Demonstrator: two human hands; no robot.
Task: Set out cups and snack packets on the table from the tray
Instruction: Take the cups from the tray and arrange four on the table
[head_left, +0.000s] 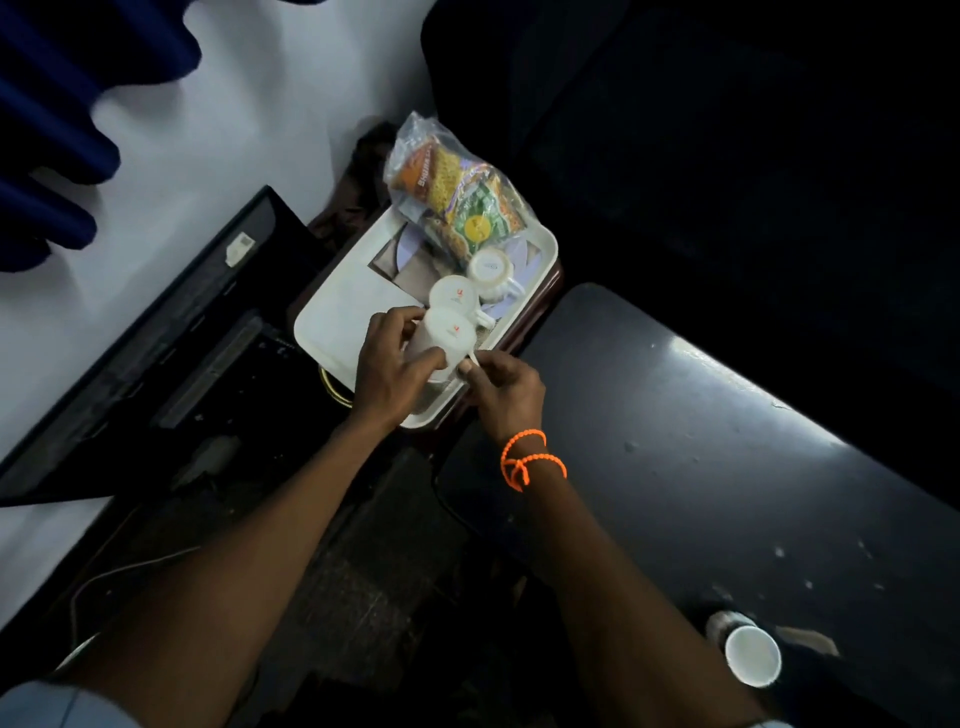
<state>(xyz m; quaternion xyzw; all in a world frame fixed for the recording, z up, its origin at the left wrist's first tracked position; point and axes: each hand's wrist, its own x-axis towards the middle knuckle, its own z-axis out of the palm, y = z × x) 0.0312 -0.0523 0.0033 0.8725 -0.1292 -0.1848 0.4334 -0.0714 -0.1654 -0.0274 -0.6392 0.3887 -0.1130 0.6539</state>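
White ceramic cup (441, 340) held over a pale tray by two bare hands.

Left hand (387, 364) curls its fingers and thumb round the cup's smooth body; right hand (501, 387) pinches the thin handle at the cup's right. The cup is upside down, base with a red mark facing up, its long axis tilted slightly toward the person. Just beyond it, two more inverted cups (453, 296) (491, 270) sit on the rounded rectangular plastic tray (337, 312), near its right edge. A crinkled clear bag of snack packets (457, 197) lies across the far corner, overhanging it. Right of the tray lies a dark glossy table (701, 441) with open surface; an upright white cup (752, 656) stands near its close edge.
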